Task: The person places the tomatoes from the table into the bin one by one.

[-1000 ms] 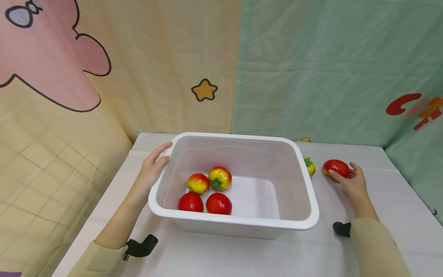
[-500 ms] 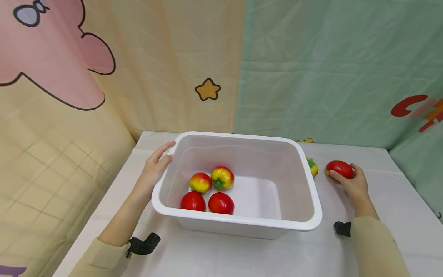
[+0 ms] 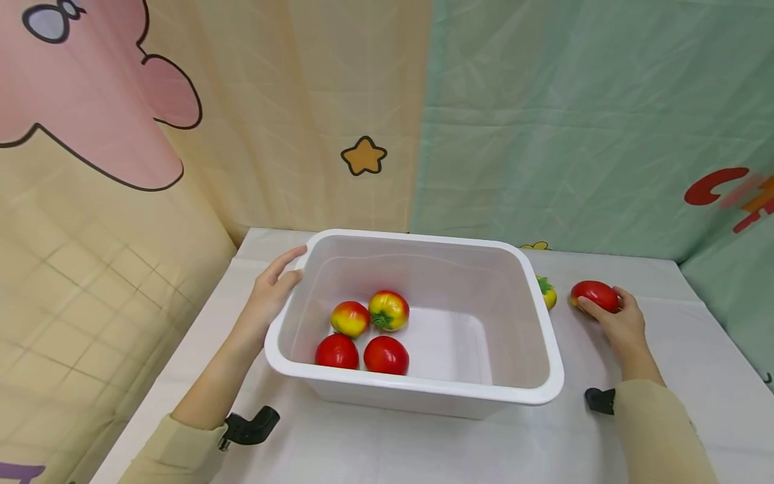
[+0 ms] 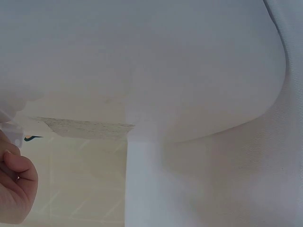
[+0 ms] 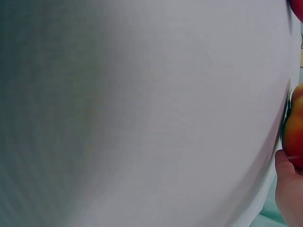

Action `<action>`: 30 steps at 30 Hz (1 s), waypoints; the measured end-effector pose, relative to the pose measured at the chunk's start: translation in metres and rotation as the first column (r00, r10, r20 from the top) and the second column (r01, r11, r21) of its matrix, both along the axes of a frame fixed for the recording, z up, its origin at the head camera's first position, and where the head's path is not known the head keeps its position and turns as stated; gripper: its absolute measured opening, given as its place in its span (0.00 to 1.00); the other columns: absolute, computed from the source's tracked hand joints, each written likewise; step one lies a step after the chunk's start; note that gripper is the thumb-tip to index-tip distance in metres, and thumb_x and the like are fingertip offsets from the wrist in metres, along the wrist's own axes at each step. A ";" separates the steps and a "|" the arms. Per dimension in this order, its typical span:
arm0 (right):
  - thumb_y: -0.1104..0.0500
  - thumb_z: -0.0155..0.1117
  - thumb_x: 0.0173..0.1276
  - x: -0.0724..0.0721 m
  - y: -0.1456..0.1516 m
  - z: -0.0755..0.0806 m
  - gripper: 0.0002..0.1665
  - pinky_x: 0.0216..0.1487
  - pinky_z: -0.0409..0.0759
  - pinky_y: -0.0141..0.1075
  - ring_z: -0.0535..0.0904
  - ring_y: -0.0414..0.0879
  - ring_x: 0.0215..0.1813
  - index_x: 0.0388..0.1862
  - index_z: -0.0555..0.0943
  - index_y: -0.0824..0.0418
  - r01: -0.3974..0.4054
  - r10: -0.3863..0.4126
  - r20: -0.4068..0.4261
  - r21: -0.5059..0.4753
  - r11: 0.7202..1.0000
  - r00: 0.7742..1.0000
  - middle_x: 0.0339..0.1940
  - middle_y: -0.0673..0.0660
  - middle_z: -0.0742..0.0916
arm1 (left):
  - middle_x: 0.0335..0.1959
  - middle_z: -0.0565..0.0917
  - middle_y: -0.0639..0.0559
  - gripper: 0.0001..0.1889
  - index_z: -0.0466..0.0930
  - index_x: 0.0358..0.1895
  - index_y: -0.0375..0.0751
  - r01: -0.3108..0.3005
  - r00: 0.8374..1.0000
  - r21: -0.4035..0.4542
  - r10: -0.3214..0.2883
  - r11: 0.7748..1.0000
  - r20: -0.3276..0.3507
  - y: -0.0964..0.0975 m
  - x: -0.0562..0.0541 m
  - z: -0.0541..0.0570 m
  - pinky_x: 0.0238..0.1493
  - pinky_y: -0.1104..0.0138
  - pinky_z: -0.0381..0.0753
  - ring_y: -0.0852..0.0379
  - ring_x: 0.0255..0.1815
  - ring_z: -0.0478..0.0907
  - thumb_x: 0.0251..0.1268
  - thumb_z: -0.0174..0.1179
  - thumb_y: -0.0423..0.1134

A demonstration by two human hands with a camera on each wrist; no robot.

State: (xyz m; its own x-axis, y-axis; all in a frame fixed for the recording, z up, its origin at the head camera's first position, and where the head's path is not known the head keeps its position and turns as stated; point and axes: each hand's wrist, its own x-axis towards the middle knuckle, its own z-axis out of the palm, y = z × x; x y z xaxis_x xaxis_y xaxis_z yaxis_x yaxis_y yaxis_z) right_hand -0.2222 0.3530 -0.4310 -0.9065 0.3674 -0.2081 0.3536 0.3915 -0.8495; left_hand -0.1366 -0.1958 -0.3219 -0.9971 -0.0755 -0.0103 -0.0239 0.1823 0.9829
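Observation:
My left hand (image 3: 270, 290) holds the white plastic tub (image 3: 417, 388) at its left side, with thumb and index finger at the rim. In the left wrist view part of that hand (image 4: 18, 189) shows at the left edge beside the tub's wall. To the right of the tub, my right hand (image 3: 623, 331) holds a red tomato (image 3: 595, 294) low over the table, thumb on the near side and fingers on the far right. The right wrist view shows the thumb of that hand (image 5: 287, 189) against the tomato (image 5: 294, 132), cut off by the frame edge.
Inside the tub, toward its left, lie two red-yellow tomatoes (image 3: 390, 311) and two red ones (image 3: 385, 355). Another yellowish tomato (image 3: 547, 294) with a green top sits half hidden behind the tub's right wall. Printed curtains (image 3: 290, 121) hang behind the white-covered table (image 3: 423, 444).
The right hand's fingers have closed further round the red tomato. The whole head view has shifted slightly to the right; the left hand keeps its place at the tub's rim.

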 end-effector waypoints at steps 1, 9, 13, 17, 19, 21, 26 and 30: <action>0.39 0.60 0.61 0.000 0.001 0.000 0.59 0.63 0.59 0.59 0.40 0.66 0.72 0.75 0.36 0.59 0.000 0.000 0.001 0.003 1.000 1.000 0.74 0.67 0.45 | 0.63 0.68 0.42 0.24 0.60 0.70 0.50 -0.001 1.000 0.000 0.001 1.000 0.000 0.000 0.000 0.000 0.41 0.66 0.80 0.53 0.45 0.76 0.71 0.43 0.44; 0.37 0.58 0.61 0.000 0.007 0.005 0.59 0.62 0.59 0.61 0.41 0.68 0.72 0.75 0.37 0.60 -0.029 0.030 -0.009 0.039 0.999 1.000 0.74 0.68 0.45 | 0.62 0.68 0.41 0.24 0.61 0.69 0.48 -0.012 1.000 0.002 0.012 1.000 -0.013 0.000 -0.002 0.000 0.39 0.69 0.80 0.59 0.41 0.77 0.71 0.44 0.42; 0.37 0.57 0.61 0.003 0.010 0.008 0.59 0.61 0.59 0.62 0.43 0.70 0.71 0.74 0.37 0.63 -0.055 0.057 -0.022 0.069 0.996 0.998 0.73 0.71 0.46 | 0.63 0.67 0.41 0.25 0.61 0.70 0.48 -0.012 1.000 -0.005 0.012 1.000 -0.010 0.001 -0.002 0.000 0.40 0.69 0.80 0.58 0.43 0.76 0.71 0.43 0.43; 0.36 0.57 0.61 0.002 0.016 0.011 0.60 0.59 0.60 0.64 0.43 0.71 0.70 0.74 0.37 0.64 -0.091 0.093 -0.022 0.093 0.992 0.995 0.72 0.72 0.46 | 0.64 0.66 0.42 0.25 0.61 0.70 0.50 -0.013 1.000 -0.015 0.013 1.000 0.000 0.001 -0.001 0.000 0.41 0.69 0.80 0.54 0.45 0.76 0.71 0.43 0.43; 0.34 0.58 0.59 -0.002 0.024 0.006 0.61 0.58 0.61 0.64 0.43 0.71 0.70 0.75 0.37 0.61 -0.093 0.096 -0.019 0.105 0.990 0.995 0.73 0.71 0.46 | 0.64 0.66 0.42 0.25 0.61 0.70 0.50 -0.015 1.000 -0.020 0.015 1.000 0.003 0.001 -0.001 0.000 0.41 0.69 0.80 0.53 0.46 0.75 0.71 0.43 0.43; 0.32 0.59 0.56 -0.010 0.037 -0.002 0.63 0.58 0.61 0.64 0.44 0.70 0.70 0.75 0.37 0.59 -0.087 0.091 -0.032 0.108 0.990 0.995 0.73 0.70 0.47 | 0.64 0.67 0.42 0.25 0.61 0.70 0.50 -0.016 1.000 -0.023 0.016 1.000 0.003 0.001 -0.001 0.000 0.41 0.69 0.80 0.53 0.46 0.75 0.71 0.43 0.44; 0.28 0.59 0.52 -0.028 0.070 -0.023 0.64 0.56 0.64 0.65 0.45 0.70 0.69 0.76 0.38 0.52 -0.080 0.090 -0.068 0.142 0.987 0.994 0.74 0.67 0.48 | 0.64 0.67 0.43 0.25 0.61 0.70 0.51 -0.014 1.000 -0.025 0.014 1.000 0.007 0.000 -0.001 0.000 0.41 0.68 0.80 0.52 0.46 0.75 0.71 0.43 0.44; 0.27 0.60 0.50 -0.037 0.086 -0.030 0.63 0.55 0.66 0.64 0.46 0.69 0.69 0.76 0.38 0.46 -0.082 0.097 -0.080 0.165 0.983 0.992 0.74 0.66 0.48 | 0.64 0.67 0.43 0.25 0.60 0.70 0.52 -0.015 1.000 -0.026 0.015 1.000 0.013 0.000 -0.002 0.000 0.42 0.67 0.80 0.50 0.48 0.75 0.71 0.43 0.44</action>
